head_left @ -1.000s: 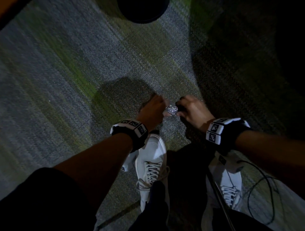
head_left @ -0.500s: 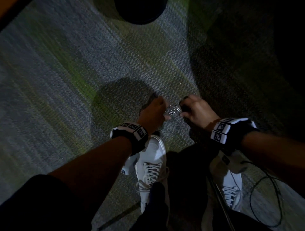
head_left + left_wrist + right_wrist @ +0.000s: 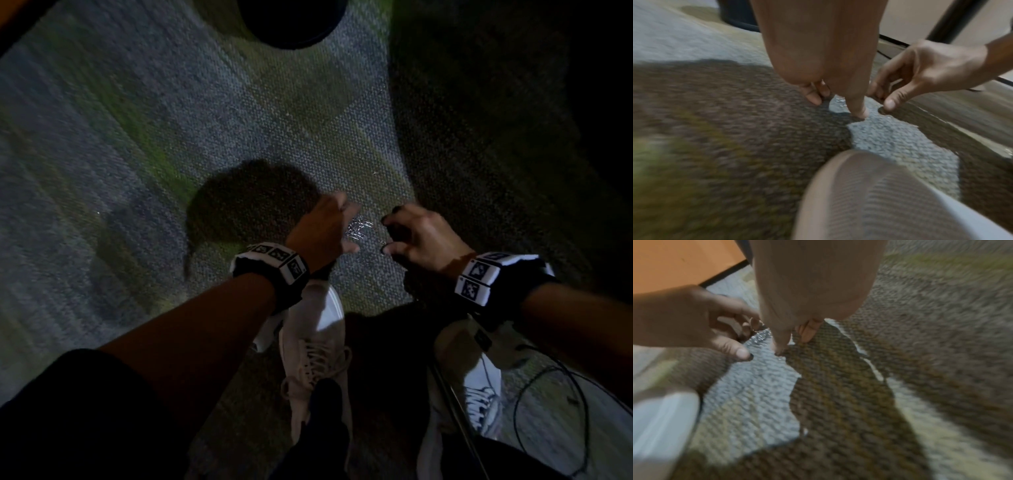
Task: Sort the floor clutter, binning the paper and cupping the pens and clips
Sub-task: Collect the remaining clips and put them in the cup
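Note:
A small heap of silver paper clips [image 3: 359, 226] lies on the carpet between my hands, and shows too in the right wrist view as the clips [image 3: 761, 337]. My left hand [image 3: 339, 226] is just left of the heap, fingertips [image 3: 859, 112] down on the carpet against it, holding nothing I can see. My right hand [image 3: 394, 234] hovers right of the heap with curled fingers and the thumb [image 3: 890, 104] held apart. A single clip [image 3: 383, 244] lies by that thumb. Another stray clip [image 3: 375, 172] lies farther away.
A dark round container [image 3: 291, 20] stands on the grey-green carpet [image 3: 171, 120] at the far edge. My white shoes [image 3: 318, 335] are just behind the hands. A black cable [image 3: 548, 394] loops by the right shoe. An orange panel [image 3: 674, 259] is on the left.
My hands have drawn apart: the right hand pulled back to the right, away from the heap. The clips now lie looser, with one left by the right thumb.

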A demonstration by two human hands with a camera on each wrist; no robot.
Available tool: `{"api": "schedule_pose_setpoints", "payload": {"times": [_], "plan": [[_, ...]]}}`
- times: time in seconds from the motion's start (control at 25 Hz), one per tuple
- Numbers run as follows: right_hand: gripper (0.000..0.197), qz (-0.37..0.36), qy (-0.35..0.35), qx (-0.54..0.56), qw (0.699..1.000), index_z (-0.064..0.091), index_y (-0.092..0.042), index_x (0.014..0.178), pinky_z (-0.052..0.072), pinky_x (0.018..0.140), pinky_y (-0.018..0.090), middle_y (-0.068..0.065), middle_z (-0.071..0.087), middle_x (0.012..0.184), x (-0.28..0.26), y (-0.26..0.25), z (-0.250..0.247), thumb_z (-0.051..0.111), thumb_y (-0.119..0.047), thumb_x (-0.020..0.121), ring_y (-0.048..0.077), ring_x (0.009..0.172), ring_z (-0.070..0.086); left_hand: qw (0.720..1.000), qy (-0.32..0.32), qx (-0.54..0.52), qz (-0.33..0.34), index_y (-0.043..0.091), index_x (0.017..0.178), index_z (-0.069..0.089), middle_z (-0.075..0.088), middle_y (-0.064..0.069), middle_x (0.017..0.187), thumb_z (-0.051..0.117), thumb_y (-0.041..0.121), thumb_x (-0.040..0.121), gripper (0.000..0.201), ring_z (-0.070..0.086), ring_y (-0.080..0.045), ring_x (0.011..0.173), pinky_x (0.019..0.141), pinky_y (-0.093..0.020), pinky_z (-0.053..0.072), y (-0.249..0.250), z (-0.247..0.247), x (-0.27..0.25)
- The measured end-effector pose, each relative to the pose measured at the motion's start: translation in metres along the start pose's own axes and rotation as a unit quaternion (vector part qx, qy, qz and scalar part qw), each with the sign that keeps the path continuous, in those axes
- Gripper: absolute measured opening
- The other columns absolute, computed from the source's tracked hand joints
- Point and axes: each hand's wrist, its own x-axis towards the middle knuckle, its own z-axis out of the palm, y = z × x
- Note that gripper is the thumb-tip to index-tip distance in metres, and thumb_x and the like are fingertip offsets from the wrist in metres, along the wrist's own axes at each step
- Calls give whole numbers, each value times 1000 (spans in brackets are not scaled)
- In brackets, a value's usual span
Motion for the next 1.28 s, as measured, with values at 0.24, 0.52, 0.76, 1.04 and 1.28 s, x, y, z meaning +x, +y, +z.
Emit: {"api": "schedule_pose_setpoints", "payload": {"times": [0.24,0.52,0.76,1.04,1.28], "plan": [[35,-21,8,-27,999,62,-8,99,53,77,43,11,60,97,28,-17,4,78,-31,78,31,88,60,1000,17,-22,10,6,110,66,57,-17,104,68,22,84,31,56,-35,100,89,-47,48,0,9,15],[42,29,49,48,997,66,-10,102,50,83,34,6,62,99,25,-15,-2,83,-36,73,22,91,59,996,59,-71,-1,7,129,58,54,-17,122,81,29,73,64,49,-32,118,97,-37,42,-13,6,-3],[51,-24,21,-51,998,59,-6,123,49,91,40,14,54,112,17,-23,25,76,-28,81,32,107,52,998,55,-35,10,6,125,60,56,-18,116,80,24,73,58,53,-36,110,93,-44,45,-11,13,-3],[12,-48,50,-26,997,71,-4,93,49,65,37,13,60,84,36,-39,20,61,-6,87,32,77,61,1000,24,10,3,-1,108,65,59,-20,111,59,10,93,19,55,-36,107,90,-40,41,2,2,8],[14,-17,33,-9,999,68,-2,90,51,72,44,16,62,90,44,-41,15,61,-14,87,37,84,62,995,-44,87,-19,3,119,60,55,-19,122,47,18,101,26,53,-36,113,91,-42,41,3,-4,24]]}}
